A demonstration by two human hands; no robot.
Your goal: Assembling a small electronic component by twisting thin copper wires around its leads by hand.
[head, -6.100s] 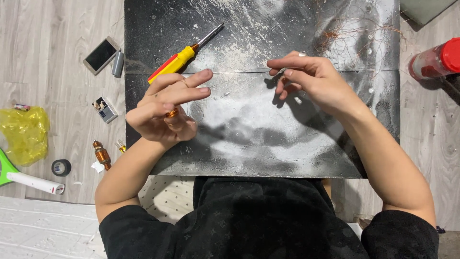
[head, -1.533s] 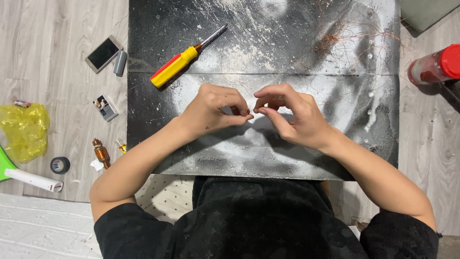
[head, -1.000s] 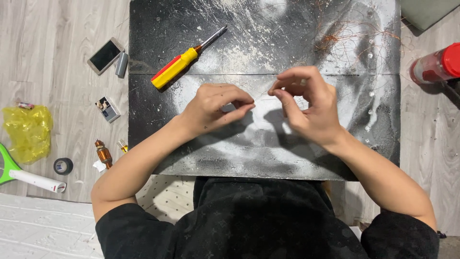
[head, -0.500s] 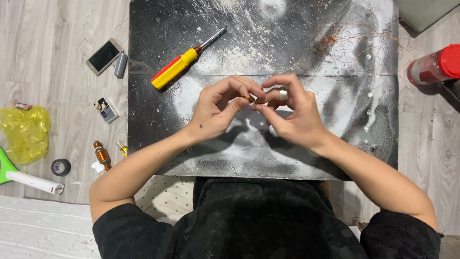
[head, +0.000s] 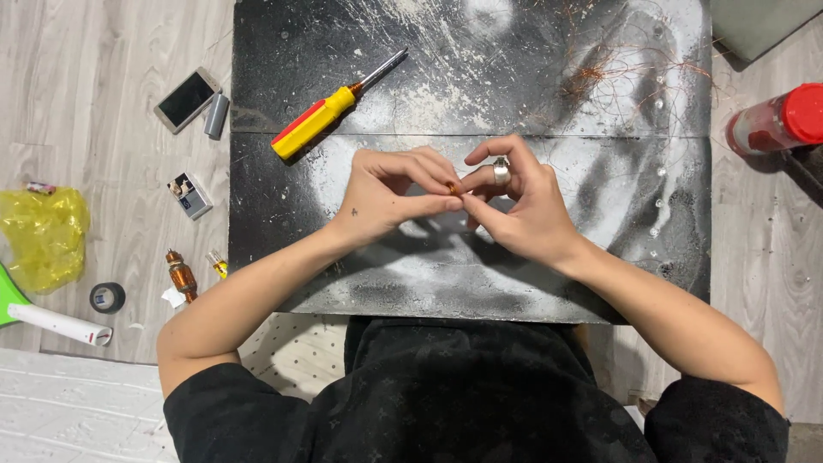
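Both hands met over the middle of the dark, dusty mat (head: 343,103). The left hand (head: 386,201) and the right hand (head: 523,210) were drawn together fingertip to fingertip, each pinching a small copper-coloured piece (head: 453,188) held between them, just above the mat and not resting on it. Only a sliver of it showed past the fingertips, so its full shape could not be made out.

As a judgement, the piece looked light and hard (probably metal, and likely wound with fine wire like the loose copper strands (head: 600,77) lying at the far right of the mat). Something that small would slip easily, and thin wire on it would kink or snap under a rough pull, so a firm fingertip pinch at each end seemed the sensible hold. Its long axis appeared to run roughly left to right between the two hands, though too little was visible to say which end pointed where.

A yellow and red screwdriver (head: 330,111) lay well apart on the mat, tip toward the far right. On the floor to the left sat a phone (head: 186,99) and a small copper-wound motor part (head: 182,276).
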